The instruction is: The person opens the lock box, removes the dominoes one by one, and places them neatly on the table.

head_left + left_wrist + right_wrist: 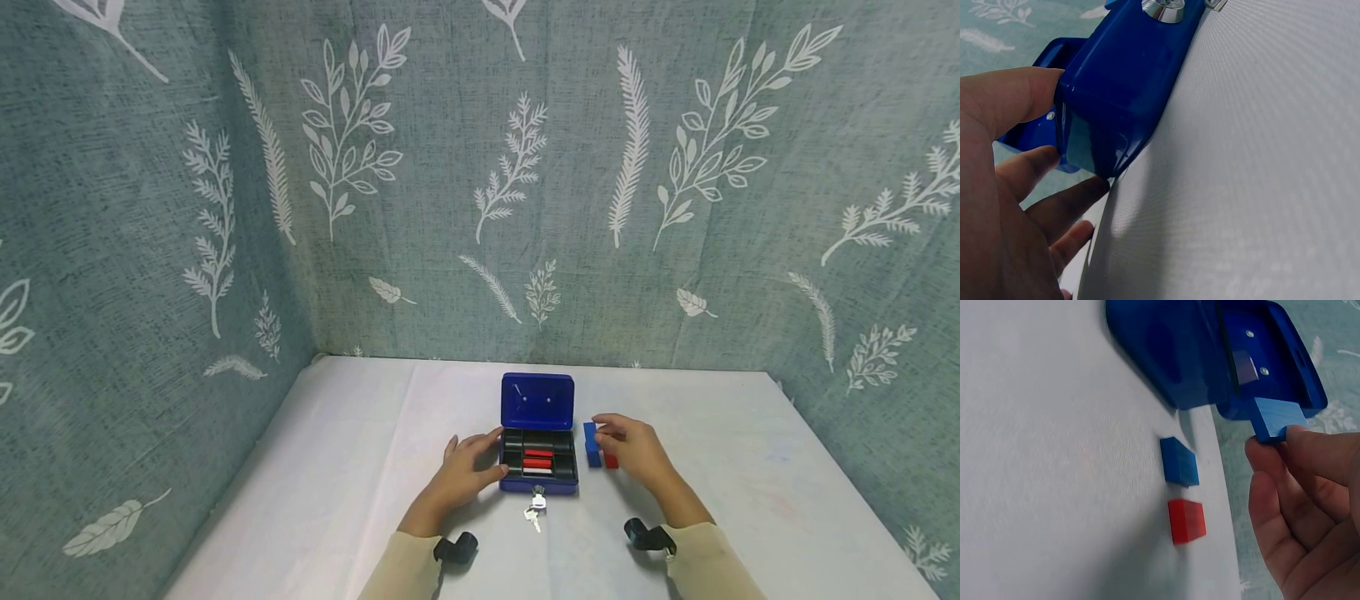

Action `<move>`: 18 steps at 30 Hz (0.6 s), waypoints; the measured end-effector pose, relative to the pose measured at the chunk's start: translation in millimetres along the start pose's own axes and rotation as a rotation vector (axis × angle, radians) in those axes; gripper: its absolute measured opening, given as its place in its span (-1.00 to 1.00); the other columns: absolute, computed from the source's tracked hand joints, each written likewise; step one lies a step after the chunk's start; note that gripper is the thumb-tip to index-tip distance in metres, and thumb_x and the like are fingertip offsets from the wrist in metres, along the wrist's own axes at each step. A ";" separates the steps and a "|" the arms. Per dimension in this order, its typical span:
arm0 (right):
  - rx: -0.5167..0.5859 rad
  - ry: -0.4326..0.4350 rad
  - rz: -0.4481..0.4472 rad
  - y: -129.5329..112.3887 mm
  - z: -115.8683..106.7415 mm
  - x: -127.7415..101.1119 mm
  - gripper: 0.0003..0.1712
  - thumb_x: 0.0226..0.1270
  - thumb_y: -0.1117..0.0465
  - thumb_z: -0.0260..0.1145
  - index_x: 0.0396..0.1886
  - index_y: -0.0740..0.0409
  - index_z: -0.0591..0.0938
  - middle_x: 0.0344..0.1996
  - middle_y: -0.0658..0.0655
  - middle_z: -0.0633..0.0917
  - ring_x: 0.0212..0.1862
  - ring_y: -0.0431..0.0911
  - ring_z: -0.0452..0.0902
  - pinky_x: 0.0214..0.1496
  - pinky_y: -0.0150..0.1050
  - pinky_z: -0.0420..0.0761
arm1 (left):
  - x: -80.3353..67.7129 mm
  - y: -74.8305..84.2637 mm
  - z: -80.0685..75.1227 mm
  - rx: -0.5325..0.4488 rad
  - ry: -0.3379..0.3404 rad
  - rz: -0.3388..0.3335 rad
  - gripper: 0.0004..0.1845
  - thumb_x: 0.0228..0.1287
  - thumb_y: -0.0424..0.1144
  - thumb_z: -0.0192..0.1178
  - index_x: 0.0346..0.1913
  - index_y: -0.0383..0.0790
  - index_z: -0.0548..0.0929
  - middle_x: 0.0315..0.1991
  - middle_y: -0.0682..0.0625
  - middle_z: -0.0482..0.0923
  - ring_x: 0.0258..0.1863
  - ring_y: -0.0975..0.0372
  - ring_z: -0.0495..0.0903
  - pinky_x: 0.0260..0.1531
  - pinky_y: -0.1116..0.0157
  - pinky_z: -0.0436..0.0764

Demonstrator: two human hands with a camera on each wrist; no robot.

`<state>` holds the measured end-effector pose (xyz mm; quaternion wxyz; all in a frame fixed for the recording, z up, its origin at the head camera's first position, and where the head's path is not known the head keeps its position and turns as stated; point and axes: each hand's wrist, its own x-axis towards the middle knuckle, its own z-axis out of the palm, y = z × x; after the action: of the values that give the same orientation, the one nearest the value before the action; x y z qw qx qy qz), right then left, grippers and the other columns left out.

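Head view first: a blue cash box [538, 454] sits open on the white table [360, 467], lid upright at the back, keys [534, 510] hanging from its front lock. The left hand [467, 471] rests against the box's left wall, fingers spread; the right hand [633, 450] is just right of the box, pinching a blue block [589, 432]. Left wrist view: thumb and fingers [1041, 169] bracket the box corner [1116, 94], steadying it. Right wrist view: the fingertips [1294, 447] hold the blue block [1277, 419] raised, beside the box's right wall, so the tray lies to its left; a second blue block [1179, 461] and a red block [1186, 520] lie on the table below, just beside each other.
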<state>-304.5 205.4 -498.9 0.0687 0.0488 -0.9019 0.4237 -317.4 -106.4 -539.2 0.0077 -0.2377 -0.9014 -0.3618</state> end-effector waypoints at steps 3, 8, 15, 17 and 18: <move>-0.017 -0.001 0.013 3.8 -2.7 -0.9 -0.65 0.31 0.31 0.32 0.09 0.24 0.63 -0.26 0.11 0.73 -0.22 -0.04 0.66 -0.14 -0.06 0.65 | 0.6 -0.5 0.1 0.002 0.001 0.003 -0.30 0.23 0.07 0.20 0.42 -0.08 0.39 0.21 -0.05 0.53 0.31 -0.02 0.33 0.35 -0.22 -0.21; -0.042 0.007 0.024 8.9 -6.9 -2.8 -0.66 0.34 0.30 0.30 0.10 0.23 0.63 -0.23 0.12 0.72 -0.16 0.02 0.65 -0.05 0.03 0.62 | 1.7 -1.3 0.7 0.005 0.007 0.018 -0.30 0.24 0.06 0.19 0.42 -0.10 0.38 0.20 -0.06 0.54 0.30 -0.03 0.34 0.35 -0.24 -0.20; -0.027 0.005 0.064 11.4 -10.5 -4.6 -0.65 0.35 0.32 0.29 0.11 0.24 0.61 -0.23 0.14 0.72 -0.27 -0.04 0.66 -0.16 -0.06 0.66 | 1.6 -1.7 0.2 0.001 0.006 0.014 -0.29 0.23 0.07 0.20 0.42 -0.10 0.38 0.21 -0.06 0.53 0.31 -0.03 0.33 0.35 -0.23 -0.19; -0.027 0.004 0.071 12.7 -11.0 -4.6 -0.65 0.36 0.32 0.28 0.12 0.24 0.61 -0.23 0.14 0.71 -0.29 -0.06 0.65 -0.17 -0.08 0.67 | 1.3 -1.0 -0.1 0.000 0.005 0.010 -0.29 0.23 0.06 0.20 0.42 -0.10 0.38 0.21 -0.06 0.53 0.31 -0.03 0.33 0.35 -0.23 -0.20; -0.026 0.005 0.072 13.8 -11.4 -4.5 -0.65 0.36 0.33 0.28 0.12 0.25 0.61 -0.23 0.15 0.71 -0.28 -0.06 0.65 -0.18 -0.09 0.67 | 1.2 -0.6 -0.3 0.000 0.005 0.009 -0.29 0.23 0.06 0.20 0.42 -0.09 0.38 0.22 -0.06 0.53 0.31 -0.02 0.32 0.35 -0.23 -0.20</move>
<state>-301.1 223.1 -502.9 0.0564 0.0146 -0.9083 0.4141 -318.8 -106.5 -539.2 0.0118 -0.2409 -0.9003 -0.3623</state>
